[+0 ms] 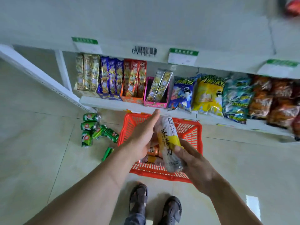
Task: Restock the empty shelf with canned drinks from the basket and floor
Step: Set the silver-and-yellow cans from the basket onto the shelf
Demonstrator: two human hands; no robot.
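A tall white and yellow drink can (168,140) is held above the red plastic basket (193,127), which stands on the floor in front of the shelves. My right hand (193,163) grips the can's lower end. My left hand (142,135) lies flat against the can's left side with fingers stretched out. More cans (152,153), orange and yellow, lie in the basket under my hands. Several green cans (94,129) lie scattered on the floor left of the basket. The empty white shelf (146,21) spans the top of the view.
The shelf below holds boxed snack bars (113,77) on the left and crisp bags (209,95) on the right. Price tags (183,56) hang on the empty shelf's front edge. My sandalled feet (155,203) stand just behind the basket on pale floor tiles.
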